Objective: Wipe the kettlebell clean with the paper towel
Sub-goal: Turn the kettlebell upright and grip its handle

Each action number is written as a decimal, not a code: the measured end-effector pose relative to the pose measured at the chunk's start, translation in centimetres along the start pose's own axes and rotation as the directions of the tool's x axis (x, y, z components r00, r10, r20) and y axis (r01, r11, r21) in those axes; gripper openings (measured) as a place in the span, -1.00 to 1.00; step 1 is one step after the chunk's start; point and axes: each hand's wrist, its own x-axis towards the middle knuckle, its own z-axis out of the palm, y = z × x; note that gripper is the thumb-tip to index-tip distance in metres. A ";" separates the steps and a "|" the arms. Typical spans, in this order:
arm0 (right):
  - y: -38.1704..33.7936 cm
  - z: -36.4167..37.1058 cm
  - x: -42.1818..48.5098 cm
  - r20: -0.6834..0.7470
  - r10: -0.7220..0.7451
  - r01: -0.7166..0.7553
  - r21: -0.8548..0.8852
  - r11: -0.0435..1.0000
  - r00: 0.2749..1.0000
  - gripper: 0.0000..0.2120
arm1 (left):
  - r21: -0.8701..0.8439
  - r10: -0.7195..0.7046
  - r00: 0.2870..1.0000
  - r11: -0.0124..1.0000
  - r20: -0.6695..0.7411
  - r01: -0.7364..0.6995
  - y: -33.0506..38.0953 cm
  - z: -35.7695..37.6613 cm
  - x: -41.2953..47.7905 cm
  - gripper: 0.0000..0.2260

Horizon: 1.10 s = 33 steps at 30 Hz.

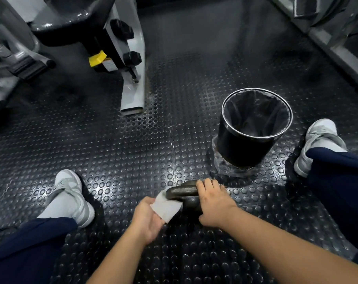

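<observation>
A dark metal kettlebell (182,191) stands on the studded rubber floor between my feet, its handle uppermost. My right hand (214,203) grips the right end of the handle, fingers curled over it, and hides much of the body. My left hand (147,217) holds a white paper towel (166,207) and presses it against the left end of the handle and the side of the body.
A black bin (243,148) with a dark liner and a metal rim stands just beyond the kettlebell to the right. My white shoes (71,197) flank the spot, the other shoe (319,142) at right. A grey gym machine foot (132,93) reaches in from the back left.
</observation>
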 end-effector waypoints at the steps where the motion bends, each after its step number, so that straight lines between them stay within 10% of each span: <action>1: 0.0 -0.1 0.0 0.005 -0.011 0.011 0.010 1.000 1.000 -0.04 | 0.051 0.007 1.000 0.999 0.030 -0.008 0.8 -0.7 -0.5 -0.61; 7: 0.2 -3.3 0.7 0.151 0.134 -0.198 0.578 0.791 0.979 -0.44 | 0.347 0.047 0.961 0.927 0.272 -0.144 6.2 -0.4 -5.9 -0.64; 11: -0.5 -6.3 -0.1 0.187 0.171 -0.219 0.958 0.187 0.967 -0.64 | 0.368 0.038 0.890 0.902 0.453 -0.226 7.7 1.8 -8.8 -0.63; 15: -0.4 -8.0 -2.3 0.265 -0.202 -0.329 0.843 -0.426 0.943 -0.39 | 0.360 -0.007 0.826 0.902 0.564 -0.238 8.0 3.2 -9.4 -0.60; 20: 0.4 -6.2 -3.6 0.285 -0.208 -0.352 0.733 -0.582 0.936 -0.55 | 0.554 -0.027 0.855 0.773 0.517 -0.310 7.7 2.0 -7.2 -0.68; 24: 0.7 -2.4 -4.8 0.368 -0.096 -0.349 0.719 -0.602 0.925 -0.59 | 0.870 0.109 0.913 0.275 0.394 -0.409 7.2 0.8 -4.7 -0.85; 28: 0.7 1.1 -4.6 0.395 0.147 -0.283 0.829 -0.482 0.907 -0.54 | 0.865 0.291 0.820 -0.266 0.493 -0.425 6.4 0.6 -2.0 -0.65; 33: -1.2 4.1 -3.7 0.500 0.266 -0.361 0.825 -0.434 0.824 -0.70 | 0.716 0.175 0.739 -0.465 0.651 -0.520 5.2 2.6 0.8 -0.48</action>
